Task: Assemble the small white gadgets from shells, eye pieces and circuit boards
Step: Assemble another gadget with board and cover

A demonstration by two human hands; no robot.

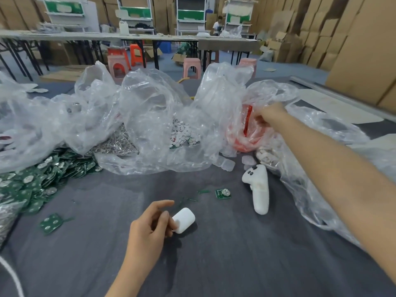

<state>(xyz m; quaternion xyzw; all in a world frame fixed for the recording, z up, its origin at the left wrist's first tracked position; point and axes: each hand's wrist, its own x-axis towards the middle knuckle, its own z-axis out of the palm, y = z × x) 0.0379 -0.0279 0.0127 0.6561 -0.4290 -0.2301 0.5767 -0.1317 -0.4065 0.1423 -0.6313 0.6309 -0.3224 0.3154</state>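
left hand [150,226]: thumb and fingers pinch white shell [184,219] down at desk [235,264] | right hand [270,115]: fingers buried in clear bag [267,91], grip cannot be told | circuit board [222,193]: just beyond shell | eye pieces [184,133]: farther out, between both hands

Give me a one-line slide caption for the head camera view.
Mid-assembly: the left hand holds a white shell while the right hand reaches into a plastic bag.
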